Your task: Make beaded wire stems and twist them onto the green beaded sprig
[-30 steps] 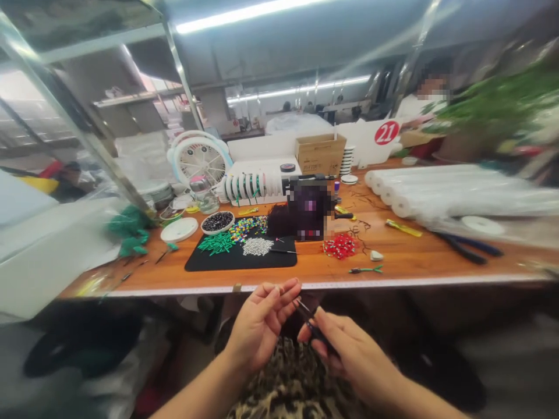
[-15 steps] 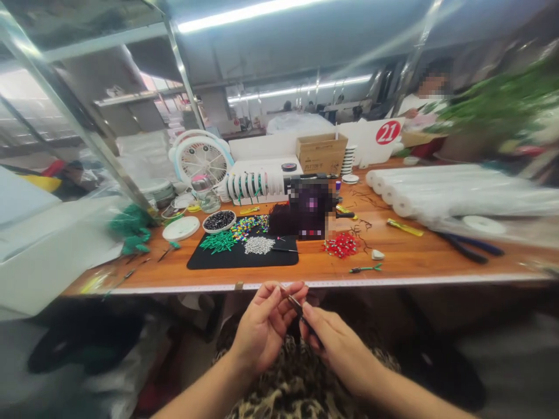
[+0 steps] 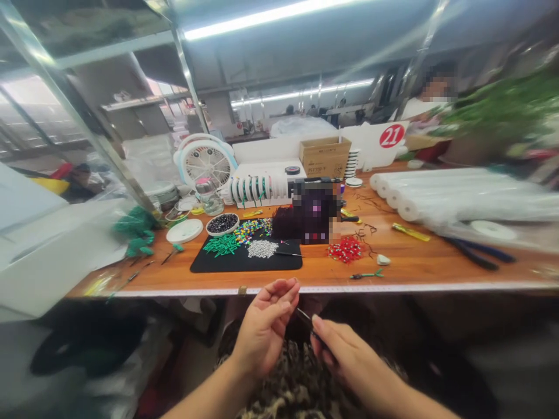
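Right hand (image 3: pixel 343 348) clamped on dark tool (image 3: pixel 322 340), off front edge of desk (image 3: pixel 317 269); left hand (image 3: pixel 268 329) beside tool tip, grip unclear

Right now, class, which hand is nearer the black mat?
Left. The left hand is off the black mat by its near right corner; the right hand, holding a dark tool, is farther right and nearer the body.

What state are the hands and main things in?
Left hand: fingers half curled; whether it grips anything is unclear.
Slim dark tool: held, tip pointing toward the left hand.
Right hand: closed around that tool.
White dish: filled with black beads.
Spools: standing on edge in a row.
Pliers: lying, handles apart.
Fan: upright.
Ceiling light: lit.
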Action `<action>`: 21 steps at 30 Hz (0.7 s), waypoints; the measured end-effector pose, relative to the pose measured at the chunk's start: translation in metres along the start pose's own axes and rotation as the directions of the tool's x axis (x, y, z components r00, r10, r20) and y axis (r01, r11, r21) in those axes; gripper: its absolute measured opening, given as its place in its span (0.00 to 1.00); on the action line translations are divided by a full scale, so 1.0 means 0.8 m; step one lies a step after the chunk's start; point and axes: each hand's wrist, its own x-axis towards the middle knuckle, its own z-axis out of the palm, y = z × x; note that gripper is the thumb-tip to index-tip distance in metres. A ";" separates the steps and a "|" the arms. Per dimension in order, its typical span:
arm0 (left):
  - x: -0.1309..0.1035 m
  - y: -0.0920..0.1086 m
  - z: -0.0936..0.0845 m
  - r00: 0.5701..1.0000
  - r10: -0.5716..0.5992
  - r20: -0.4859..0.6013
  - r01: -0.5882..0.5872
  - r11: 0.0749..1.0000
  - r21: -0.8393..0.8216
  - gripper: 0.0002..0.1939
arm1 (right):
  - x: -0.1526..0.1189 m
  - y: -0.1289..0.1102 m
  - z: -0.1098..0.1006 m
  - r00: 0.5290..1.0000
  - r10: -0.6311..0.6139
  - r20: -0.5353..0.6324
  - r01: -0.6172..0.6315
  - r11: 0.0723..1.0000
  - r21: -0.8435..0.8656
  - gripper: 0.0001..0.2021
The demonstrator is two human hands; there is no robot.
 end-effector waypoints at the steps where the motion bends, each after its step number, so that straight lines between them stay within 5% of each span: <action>1: 0.002 -0.001 0.000 1.000 0.005 -0.027 -0.004 1.000 0.013 0.13 | -0.002 -0.001 -0.002 1.000 0.003 0.004 -0.003 1.000 0.000 0.24; 6: 0.007 -0.006 -0.002 0.995 0.006 -0.103 -0.003 0.999 0.037 0.02 | -0.002 0.003 -0.003 1.000 0.021 0.015 -0.023 0.996 0.085 0.24; 21: -0.002 -0.005 0.002 1.000 -0.025 0.010 0.025 1.000 -0.002 0.05 | 0.021 -0.004 0.013 0.999 0.044 -0.026 -0.037 0.975 0.218 0.25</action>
